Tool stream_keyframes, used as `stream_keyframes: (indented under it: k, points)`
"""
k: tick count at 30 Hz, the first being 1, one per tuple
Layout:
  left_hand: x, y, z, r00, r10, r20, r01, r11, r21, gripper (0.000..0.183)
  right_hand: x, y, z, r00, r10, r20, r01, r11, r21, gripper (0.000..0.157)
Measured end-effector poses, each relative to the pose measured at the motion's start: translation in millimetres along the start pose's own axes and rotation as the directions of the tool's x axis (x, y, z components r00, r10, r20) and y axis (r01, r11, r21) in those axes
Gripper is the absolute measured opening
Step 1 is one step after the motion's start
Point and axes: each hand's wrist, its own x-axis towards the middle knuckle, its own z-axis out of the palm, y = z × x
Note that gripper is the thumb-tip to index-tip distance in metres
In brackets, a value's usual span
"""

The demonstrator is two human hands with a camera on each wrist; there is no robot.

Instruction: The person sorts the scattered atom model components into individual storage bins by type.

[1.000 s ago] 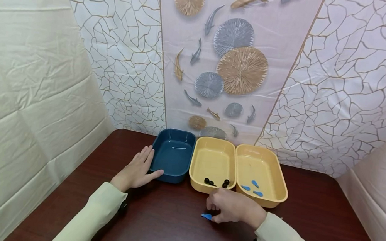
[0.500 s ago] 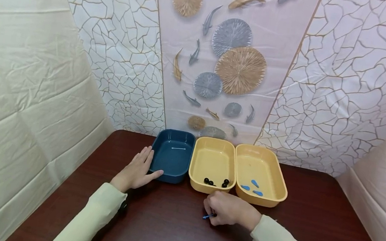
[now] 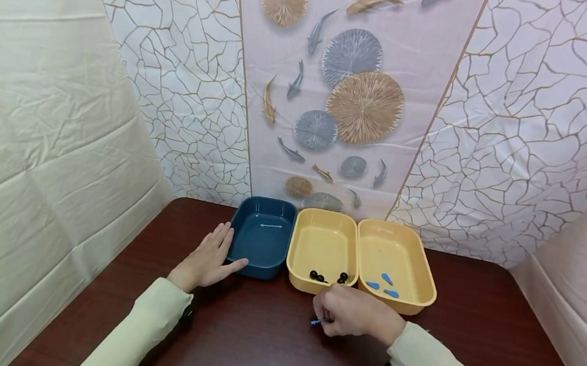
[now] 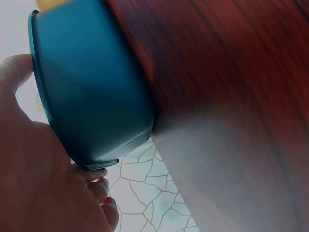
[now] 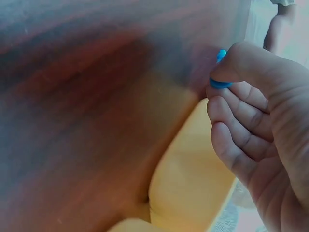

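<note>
Between the thumb and fingers of my right hand (image 3: 355,314) is a small blue teardrop-shaped piece (image 3: 316,322), just in front of the middle yellow tray. The right wrist view shows the piece (image 5: 220,84) pinched at the fingertips, its narrow end sticking out and the rest partly covered by the thumb. My left hand (image 3: 206,262) rests with spread fingers on the left rim of the dark blue tray (image 3: 262,248). In the left wrist view, the thumb and fingers of that hand (image 4: 43,164) lie along the tray's rim (image 4: 44,104).
A thin pale stick-like mark (image 3: 271,225) shows inside the blue tray. The middle yellow tray (image 3: 325,242) contains several black balls (image 3: 313,274). In the right yellow tray (image 3: 393,251) lie three blue teardrop pieces (image 3: 387,279). All trays stand side by side on the dark wooden table (image 3: 251,344).
My right hand dipped slightly toward the near side, then came back up and right. The blue piece turned from its flat face to its thin edge. The left hand stays put.
</note>
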Motion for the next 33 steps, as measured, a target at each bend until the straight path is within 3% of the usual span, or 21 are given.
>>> stream_keyframes:
  k: [23,33]
  points:
    - [0.8,-0.9,-0.1,1.0,0.012,-0.015,-0.012,1.0,-0.005,0.102,-26.5,4.9,-60.4,0.985,-0.024,-0.168,0.004,0.993,-0.119,0.017]
    - [0.3,-1.6,0.5,1.0,0.003,0.002,-0.003,1.0,-0.001,0.102,-42.1,23.6,-82.2,0.973,0.065,-0.22,-0.09,0.99,-0.106,0.018]
